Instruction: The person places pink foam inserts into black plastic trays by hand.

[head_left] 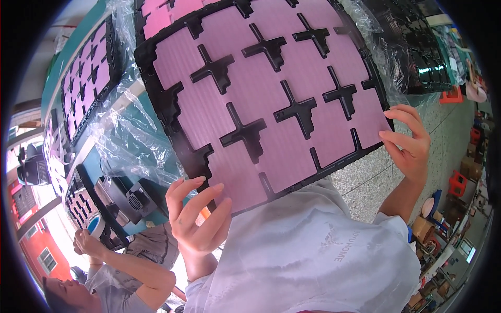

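Note:
A large black plastic tray [249, 130] with raised cross-shaped dividers spreads before me, its pockets showing pink ribbed sheeting [284, 167]. At its near left corner, my left hand [201, 219] grips the rim with bent, slightly spread fingers. My right hand [409, 141] pinches the near right corner between fingers and thumb. The tray's near edge sits close to my white shirt. Whether its far side rests on something is hidden. Another black-and-pink tray [156, 20] adjoins its far edge.
Clear plastic film [122, 141] lies crumpled on the green table [78, 39] to the left, near another pink-filled tray [88, 78]. A co-worker's hand [86, 242] is at lower left, by a blue-and-white round item [95, 225]. Glossy black trays [417, 47] stand far right; red stools [457, 182] are on the floor.

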### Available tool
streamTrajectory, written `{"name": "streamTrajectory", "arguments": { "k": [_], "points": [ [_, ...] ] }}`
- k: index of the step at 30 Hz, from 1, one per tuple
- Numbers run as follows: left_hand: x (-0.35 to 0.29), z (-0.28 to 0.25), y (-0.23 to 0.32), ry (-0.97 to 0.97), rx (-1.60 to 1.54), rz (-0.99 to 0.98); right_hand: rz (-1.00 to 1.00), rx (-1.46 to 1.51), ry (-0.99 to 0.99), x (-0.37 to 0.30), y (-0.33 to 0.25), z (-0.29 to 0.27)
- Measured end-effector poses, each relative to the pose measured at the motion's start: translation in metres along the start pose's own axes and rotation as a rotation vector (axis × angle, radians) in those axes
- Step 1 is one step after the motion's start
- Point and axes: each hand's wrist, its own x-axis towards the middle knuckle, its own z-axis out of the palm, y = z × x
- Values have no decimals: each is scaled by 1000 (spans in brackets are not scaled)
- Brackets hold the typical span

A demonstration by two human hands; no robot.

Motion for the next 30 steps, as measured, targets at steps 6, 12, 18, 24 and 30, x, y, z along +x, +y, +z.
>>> {"name": "streamTrajectory", "arguments": {
  "k": [6, 12, 18, 24, 30],
  "points": [
    [0, 3, -2, -4, -1, -8, 16, -13, -9, 0, -2, 0],
    [-1, 4, -2, -8, 6, -13, 13, -15, -17, -2, 0, 2],
    [-1, 5, -3, -7, -10, -14, 16, -11, -14, -2, 0, 3],
    [0, 6, -2, -27, -14, -30, 18, -29, -29, -3, 1, 3],
    [-1, 6, -3, -20, -17, -18, 18, -20, -33, -2, 1, 3]
  ]
}}
